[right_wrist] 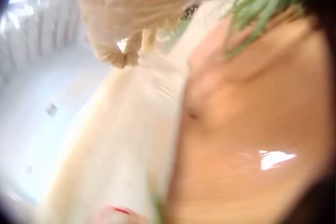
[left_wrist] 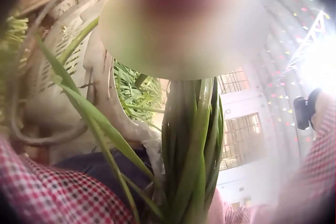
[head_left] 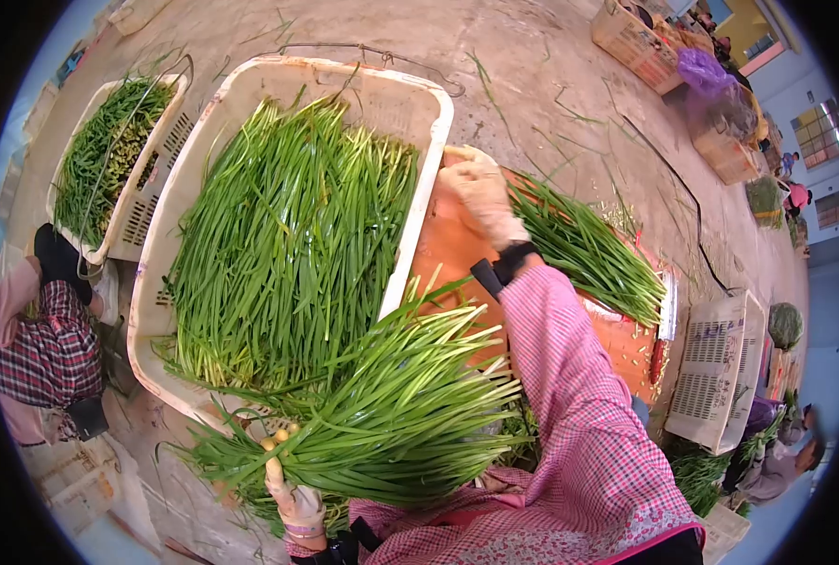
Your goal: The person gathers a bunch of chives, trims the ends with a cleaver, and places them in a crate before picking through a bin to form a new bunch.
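Note:
My left hand [head_left: 295,499], gloved, grips a big bundle of long green stalks [head_left: 410,405] at its leafy end, fingertips showing over the leaves; the pale ends fan out to the right. In the left wrist view, dark green leaves [left_wrist: 191,155] hang beside a blurred patch. My gloved right hand [head_left: 483,196] is at the right rim of the large white crate [head_left: 443,122], fingers bent towards it; the right wrist view shows the glove [right_wrist: 134,8] over the crate wall [right_wrist: 142,108]. Many stalks [head_left: 287,235] lie inside this crate.
An orange board [head_left: 443,235] lies right of the crate, bearing another pile of stalks [head_left: 598,250]. A smaller filled crate [head_left: 176,113] stands left, near a seated person in plaid [head_left: 47,348]. A white crate [head_left: 716,372] stands right, with people and baskets beyond.

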A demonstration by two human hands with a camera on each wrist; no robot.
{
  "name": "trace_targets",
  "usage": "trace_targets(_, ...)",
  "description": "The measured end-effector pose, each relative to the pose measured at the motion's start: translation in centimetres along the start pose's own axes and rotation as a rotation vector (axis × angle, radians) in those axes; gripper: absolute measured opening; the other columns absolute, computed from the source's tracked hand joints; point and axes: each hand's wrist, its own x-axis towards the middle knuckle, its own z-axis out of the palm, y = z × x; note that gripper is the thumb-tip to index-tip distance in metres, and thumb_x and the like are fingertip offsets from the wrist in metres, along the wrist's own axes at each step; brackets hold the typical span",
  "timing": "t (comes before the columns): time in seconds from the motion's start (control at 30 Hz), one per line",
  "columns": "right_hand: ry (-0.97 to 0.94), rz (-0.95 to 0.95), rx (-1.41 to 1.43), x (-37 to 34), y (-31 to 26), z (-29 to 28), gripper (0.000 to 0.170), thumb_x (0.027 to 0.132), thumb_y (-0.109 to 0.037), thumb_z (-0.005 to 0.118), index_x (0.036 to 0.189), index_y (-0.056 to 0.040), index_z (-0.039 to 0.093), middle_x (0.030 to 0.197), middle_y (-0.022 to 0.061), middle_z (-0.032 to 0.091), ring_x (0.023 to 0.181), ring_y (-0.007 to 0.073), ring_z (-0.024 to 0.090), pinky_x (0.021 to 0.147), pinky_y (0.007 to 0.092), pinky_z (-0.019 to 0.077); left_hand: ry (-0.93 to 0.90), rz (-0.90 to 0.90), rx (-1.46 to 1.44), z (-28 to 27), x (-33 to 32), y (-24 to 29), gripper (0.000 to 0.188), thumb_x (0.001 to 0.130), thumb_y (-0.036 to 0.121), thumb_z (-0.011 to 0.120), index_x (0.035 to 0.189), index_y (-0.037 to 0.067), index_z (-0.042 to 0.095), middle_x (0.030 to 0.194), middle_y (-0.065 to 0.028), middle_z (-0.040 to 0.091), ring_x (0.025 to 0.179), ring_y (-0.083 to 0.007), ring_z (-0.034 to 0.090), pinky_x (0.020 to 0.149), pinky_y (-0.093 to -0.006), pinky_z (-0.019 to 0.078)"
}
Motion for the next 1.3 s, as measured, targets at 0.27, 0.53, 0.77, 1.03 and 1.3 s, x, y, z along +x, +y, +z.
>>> trace_targets(0.27, 0.088, 0.178, 0.534, -17.4, -7.5, -16.6, 0.016, 0.085, -0.018, 0.061, 0.092, -0.0045, 0.066, 0.111, 0.0074, 0.063, 0.109, 0.0221, 0.055, 0.094, 0.0317, 0.0408, -0.045, -0.061, -0.276, -0.4, 1.2, -1.3, 0.037, 0.101, 0.022, 0.038, 0.135, 0.008, 0.04, 0.138, -0.0102, 0.046, 0.128, -0.0275, 0.043, 0.108, -0.0459, 0.0348)
trace_targets(0.53, -0.251, 1.211, 0.125, -45.7, -1.0, -12.2, 0.029, 0.085, -0.029, 0.062, 0.106, -0.01, 0.068, 0.112, 0.017, 0.063, 0.113, 0.0303, 0.056, 0.095, 0.0399, 0.0437, -0.096, -0.401, -0.566, 0.7, 2.6, 2.4, 0.038, 0.099, 0.028, 0.044, 0.133, 0.013, 0.045, 0.147, -0.0129, 0.035, 0.133, -0.0309, 0.036, 0.109, -0.0506, 0.0316)
trace_targets(0.77, 0.087, 0.273, -0.331, -36.4, -5.9, -12.4, 0.023, 0.078, -0.015, 0.067, 0.1, -0.0094, 0.067, 0.103, 0.0056, 0.063, 0.096, 0.0212, 0.06, 0.081, 0.0318, 0.0492, -0.102, -0.429, -0.418, 0.4, 1.9, 3.4, 0.039, 0.096, 0.03, 0.051, 0.13, 0.011, 0.048, 0.142, -0.0137, 0.041, 0.13, -0.0282, 0.041, 0.107, -0.0464, 0.0366)
trace_targets(1.03, 0.185, -0.14, -0.212, -19.9, -12.5, -8.3, 0.024, 0.068, -0.031, 0.076, 0.081, -0.0112, 0.071, 0.095, 0.0064, 0.065, 0.095, 0.0231, 0.06, 0.081, 0.0355, 0.0478, -0.19, -0.356, -0.45, 3.0, 0.4, 5.8, 0.038, 0.095, 0.026, 0.054, 0.127, 0.006, 0.053, 0.135, -0.013, 0.049, 0.122, -0.0278, 0.049, 0.104, -0.0452, 0.0399)
trace_targets(1.3, -0.11, -0.035, 0.034, -17.8, -10.5, -4.0, 0.027, 0.073, -0.035, 0.073, 0.081, -0.0093, 0.073, 0.09, 0.0042, 0.069, 0.093, 0.0225, 0.062, 0.083, 0.0354, 0.0474, -0.124, -0.316, -0.332, 2.9, 0.0, 4.8, 0.049, 0.094, 0.033, 0.055, 0.132, 0.002, 0.048, 0.137, -0.0127, 0.047, 0.123, -0.027, 0.047, 0.103, -0.046, 0.0407)
